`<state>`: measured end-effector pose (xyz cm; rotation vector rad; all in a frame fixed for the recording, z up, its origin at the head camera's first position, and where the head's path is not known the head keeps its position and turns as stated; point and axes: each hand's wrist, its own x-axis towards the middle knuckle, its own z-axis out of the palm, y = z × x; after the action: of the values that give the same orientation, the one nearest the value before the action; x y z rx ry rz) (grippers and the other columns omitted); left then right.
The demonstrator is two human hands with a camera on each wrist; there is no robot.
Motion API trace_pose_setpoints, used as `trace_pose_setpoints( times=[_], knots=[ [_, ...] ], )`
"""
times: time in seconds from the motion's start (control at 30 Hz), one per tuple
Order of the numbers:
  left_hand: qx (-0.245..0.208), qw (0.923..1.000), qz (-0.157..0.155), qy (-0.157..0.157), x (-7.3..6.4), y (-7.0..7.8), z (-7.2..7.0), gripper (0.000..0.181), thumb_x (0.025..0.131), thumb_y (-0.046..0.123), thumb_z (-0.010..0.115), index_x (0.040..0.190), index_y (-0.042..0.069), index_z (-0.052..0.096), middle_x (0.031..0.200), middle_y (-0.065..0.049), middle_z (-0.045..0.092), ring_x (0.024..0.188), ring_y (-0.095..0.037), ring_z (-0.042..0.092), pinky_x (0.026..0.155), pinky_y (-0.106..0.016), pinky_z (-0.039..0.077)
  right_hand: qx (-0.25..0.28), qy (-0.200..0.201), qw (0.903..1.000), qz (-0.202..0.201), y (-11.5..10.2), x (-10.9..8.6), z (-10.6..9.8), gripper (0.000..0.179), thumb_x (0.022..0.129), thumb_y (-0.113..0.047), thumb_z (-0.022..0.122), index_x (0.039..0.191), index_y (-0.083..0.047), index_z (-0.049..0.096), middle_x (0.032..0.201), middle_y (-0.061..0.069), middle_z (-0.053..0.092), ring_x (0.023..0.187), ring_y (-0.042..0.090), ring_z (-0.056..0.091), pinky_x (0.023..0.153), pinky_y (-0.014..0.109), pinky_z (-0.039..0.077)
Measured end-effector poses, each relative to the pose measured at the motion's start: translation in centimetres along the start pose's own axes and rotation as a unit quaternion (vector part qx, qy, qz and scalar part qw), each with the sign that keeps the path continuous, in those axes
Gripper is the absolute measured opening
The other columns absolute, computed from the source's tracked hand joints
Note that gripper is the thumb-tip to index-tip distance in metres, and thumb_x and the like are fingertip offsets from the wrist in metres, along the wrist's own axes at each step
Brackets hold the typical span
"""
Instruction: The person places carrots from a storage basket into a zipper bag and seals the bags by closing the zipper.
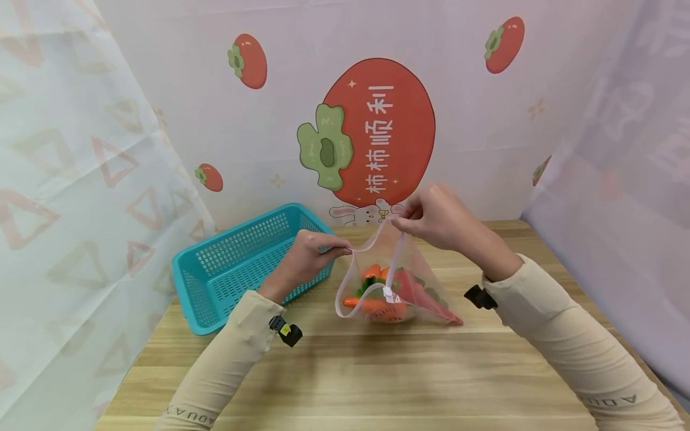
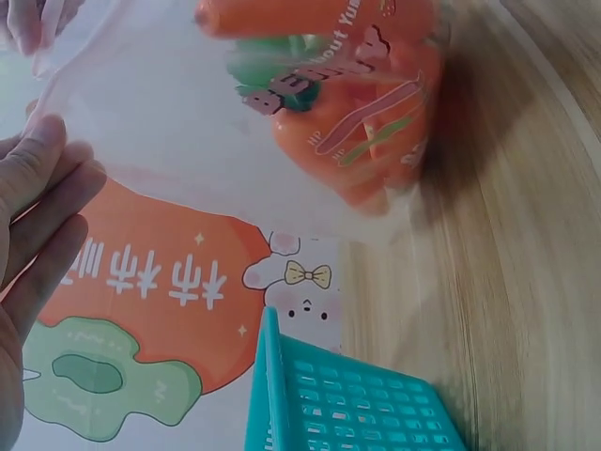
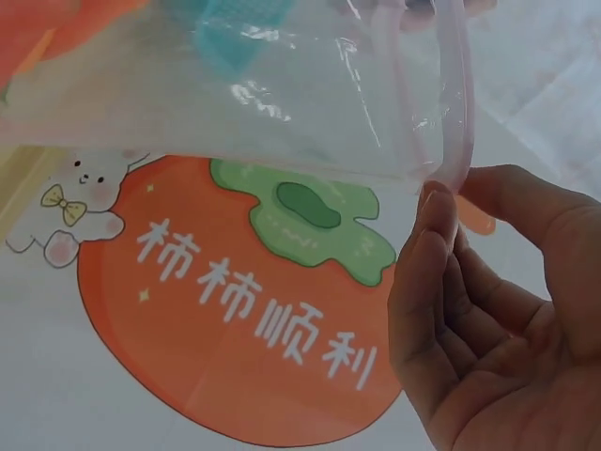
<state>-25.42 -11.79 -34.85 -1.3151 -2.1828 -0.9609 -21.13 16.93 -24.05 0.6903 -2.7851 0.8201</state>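
Note:
A clear plastic zip bag (image 1: 423, 263) with pale pink edging stands on the table, its mouth spread apart. Inside lie several toy vegetables or fruits, among them an orange carrot-like piece (image 1: 353, 303) and red and green pieces. My left hand (image 1: 307, 257) pinches the left edge of the mouth between thumb and fingers. Higher up, my right hand (image 1: 444, 218) pinches the opposite top corner; the right wrist view shows thumb and fingertips closed on the pink edging (image 3: 454, 94). A white zip slider (image 1: 389, 293) hangs at the near side of the mouth.
To the left of the bag sits a turquoise plastic basket (image 1: 212, 326) with perforated walls, close behind my left hand. A wood-grain table (image 1: 345, 383) lies beneath. Behind it hangs a white cloth (image 1: 474, 131) printed with persimmons and a rabbit; more cloth encloses both sides.

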Motion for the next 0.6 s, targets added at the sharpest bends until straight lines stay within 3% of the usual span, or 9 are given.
trace_pose_setpoints(
  times=[0.23,0.47,0.6],
  knots=[
    [-0.021,0.9995,-0.021,0.006,-0.1,-0.1,-0.2,0.014,0.096,0.007,0.075,0.105,0.011,0.084,0.099,-0.004,0.083,0.09,-0.013,0.08,0.077,-0.027,0.064,-0.007,0.002,0.9993,-0.036,0.2,-2.9,0.5,0.015,0.096,-0.018,0.077,0.081,-0.016,0.081,0.071,-0.005,0.074,0.062,0.008,0.063,0.061,0.025,0.053],
    [-0.02,0.9994,-0.027,0.008,-0.2,-0.1,-0.2,0.014,0.096,0.007,0.075,0.106,0.01,0.084,0.099,-0.004,0.083,0.089,-0.014,0.08,0.074,-0.027,0.063,0.012,-0.009,0.9949,-0.1,-0.4,-6.3,2.0,0.012,0.092,-0.012,0.081,0.084,-0.02,0.076,0.072,-0.016,0.07,0.065,-0.002,0.064,0.062,0.021,0.057],
    [-0.019,0.9993,-0.033,0.007,-0.2,-0.1,-0.2,0.014,0.096,0.008,0.075,0.106,0.01,0.084,0.099,-0.004,0.083,0.09,-0.014,0.08,0.075,-0.027,0.063,-0.019,0.015,0.9876,-0.155,-0.8,-7.7,3.5,0.013,0.086,-0.016,0.087,0.086,-0.02,0.074,0.073,-0.017,0.069,0.067,-0.009,0.061,0.061,0.015,0.055]
  ],
)
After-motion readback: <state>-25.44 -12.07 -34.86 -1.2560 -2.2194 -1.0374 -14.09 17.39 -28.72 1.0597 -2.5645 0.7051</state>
